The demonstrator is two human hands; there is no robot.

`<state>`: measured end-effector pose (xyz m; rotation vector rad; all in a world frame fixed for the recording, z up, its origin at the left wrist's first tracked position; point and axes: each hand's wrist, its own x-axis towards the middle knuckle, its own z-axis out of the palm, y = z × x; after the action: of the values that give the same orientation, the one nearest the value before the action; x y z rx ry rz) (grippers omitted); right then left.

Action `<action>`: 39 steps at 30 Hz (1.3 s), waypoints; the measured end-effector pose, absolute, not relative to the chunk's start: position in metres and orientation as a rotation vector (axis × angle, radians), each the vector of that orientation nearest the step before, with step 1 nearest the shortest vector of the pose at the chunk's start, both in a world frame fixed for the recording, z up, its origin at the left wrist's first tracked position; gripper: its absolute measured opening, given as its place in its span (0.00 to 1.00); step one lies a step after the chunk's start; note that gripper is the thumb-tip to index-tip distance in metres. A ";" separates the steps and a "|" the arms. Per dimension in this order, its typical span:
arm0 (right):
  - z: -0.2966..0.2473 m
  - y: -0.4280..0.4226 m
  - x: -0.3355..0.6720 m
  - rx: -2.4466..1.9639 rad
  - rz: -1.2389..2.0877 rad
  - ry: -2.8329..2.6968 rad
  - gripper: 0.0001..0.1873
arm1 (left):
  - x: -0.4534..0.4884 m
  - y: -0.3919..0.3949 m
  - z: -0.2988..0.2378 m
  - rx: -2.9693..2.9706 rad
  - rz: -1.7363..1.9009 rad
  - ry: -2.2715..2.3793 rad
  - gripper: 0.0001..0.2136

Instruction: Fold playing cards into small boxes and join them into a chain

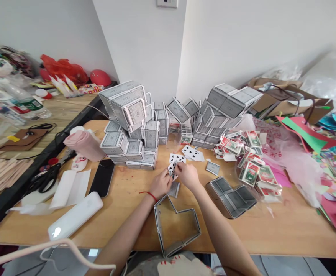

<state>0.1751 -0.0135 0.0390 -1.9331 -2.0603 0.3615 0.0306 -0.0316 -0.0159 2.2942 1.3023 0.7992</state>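
My left hand [160, 184], a red string around its wrist, pinches a playing card [171, 168] at the middle of the table. Fingers closed, my right hand [187, 174] grips the same card's right side. Loose face-up playing cards [192, 153] lie just beyond both hands, and another face-down card [174, 189] shows between my wrists. Nearer my body stands an open heart-shaped frame [195, 221] made of folded cards. To the right sits a heart-shaped card box [231, 199]. A small folded card [213, 167] rests beyond it.
Tall stacks of card-built boxes stand at the back left [127, 147] and back right [208, 128]. Several card packs [249, 172] pile up on the right. A black phone [102, 178], a white power-bank-like device [76, 214] and a pink cup [86, 145] are on the left.
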 end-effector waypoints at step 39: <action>0.034 -0.012 0.174 -1.620 1.201 -1.331 0.05 | 0.030 -0.025 -0.015 1.959 1.126 1.370 0.14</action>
<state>0.1744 -0.0123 0.0345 -1.6198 -1.3310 1.2006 0.0298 -0.0247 -0.0151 1.9591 1.3696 1.1263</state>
